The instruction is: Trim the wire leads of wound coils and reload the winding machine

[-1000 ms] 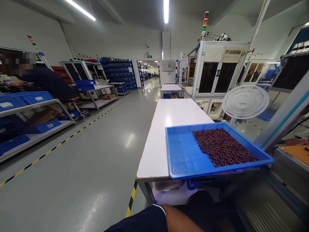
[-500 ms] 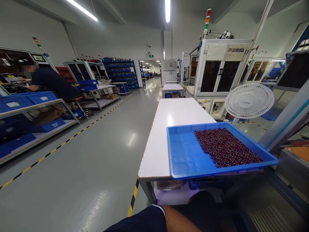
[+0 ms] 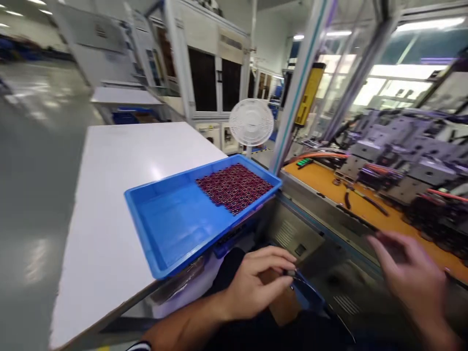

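My left hand (image 3: 256, 280) is over my lap, just in front of the blue tray. Its thumb and fingers close on a small dark part (image 3: 290, 273), whose exact kind I cannot make out. My right hand (image 3: 411, 275), smeared by motion, hovers at the front edge of the orange machine bed with its thumb and fingers apart; nothing shows between them. The shallow blue tray (image 3: 175, 229) sits on the white table. Many small round dark parts with reddish dots (image 3: 236, 187) are packed together at its right end.
Pliers (image 3: 365, 199) lie on the orange machine bed (image 3: 310, 175), before a row of metal fixtures (image 3: 398, 161) with cables. A white fan (image 3: 251, 122) stands behind the tray. An upright aluminium post (image 3: 298, 92) rises between tray and machine. The white table (image 3: 109, 195) extends left.
My view has swung right, bringing the orange machine bed into sight. Both my hands have come into view, the left one with a small dark part in its fingers.
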`<state>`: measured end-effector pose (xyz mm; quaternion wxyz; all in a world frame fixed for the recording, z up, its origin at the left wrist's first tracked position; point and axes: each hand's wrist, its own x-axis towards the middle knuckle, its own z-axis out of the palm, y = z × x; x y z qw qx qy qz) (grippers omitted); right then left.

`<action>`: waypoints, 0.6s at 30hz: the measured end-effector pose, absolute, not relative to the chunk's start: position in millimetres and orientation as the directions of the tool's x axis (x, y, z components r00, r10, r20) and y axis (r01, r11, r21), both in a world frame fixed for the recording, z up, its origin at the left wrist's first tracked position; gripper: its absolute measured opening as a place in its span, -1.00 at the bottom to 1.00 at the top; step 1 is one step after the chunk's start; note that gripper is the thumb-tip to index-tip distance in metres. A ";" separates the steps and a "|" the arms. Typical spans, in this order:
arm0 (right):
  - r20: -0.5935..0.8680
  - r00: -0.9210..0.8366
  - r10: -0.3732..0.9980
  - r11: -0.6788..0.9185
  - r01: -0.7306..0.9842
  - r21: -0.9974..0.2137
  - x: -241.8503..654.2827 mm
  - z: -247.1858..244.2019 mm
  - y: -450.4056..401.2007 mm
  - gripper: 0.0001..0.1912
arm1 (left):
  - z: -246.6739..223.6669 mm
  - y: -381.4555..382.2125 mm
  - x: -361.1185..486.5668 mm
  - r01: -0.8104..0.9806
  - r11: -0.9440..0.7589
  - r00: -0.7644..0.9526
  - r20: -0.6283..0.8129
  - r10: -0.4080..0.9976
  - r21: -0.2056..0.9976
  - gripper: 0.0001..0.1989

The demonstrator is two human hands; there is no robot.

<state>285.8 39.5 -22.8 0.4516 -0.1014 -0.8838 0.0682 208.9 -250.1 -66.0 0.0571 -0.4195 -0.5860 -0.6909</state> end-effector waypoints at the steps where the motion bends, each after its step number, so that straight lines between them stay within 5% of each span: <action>1: 0.783 -0.572 0.244 0.969 0.165 -0.182 277.1 -13.8 52.3 -0.47 | -64.6 -250.3 206.4 0.567 -0.313 -0.649 0.647 0.399 0.762 -0.82; 5: 0.638 -0.712 0.293 0.952 0.276 -0.129 216.3 14.5 87.7 -0.50 | -59.0 -247.3 209.9 0.603 -0.315 -0.639 0.681 0.358 0.733 -0.75; 12: 0.311 -0.815 0.488 0.870 0.485 -0.095 144.3 16.8 94.4 -0.01 | -52.0 -249.0 220.8 0.727 -0.215 -0.571 0.748 0.338 0.652 -0.87; 18: 0.324 -0.856 0.403 0.912 0.404 -0.066 164.2 9.3 116.1 -0.44 | -51.0 -258.8 223.0 0.711 -0.187 -0.612 0.727 0.311 0.678 -0.89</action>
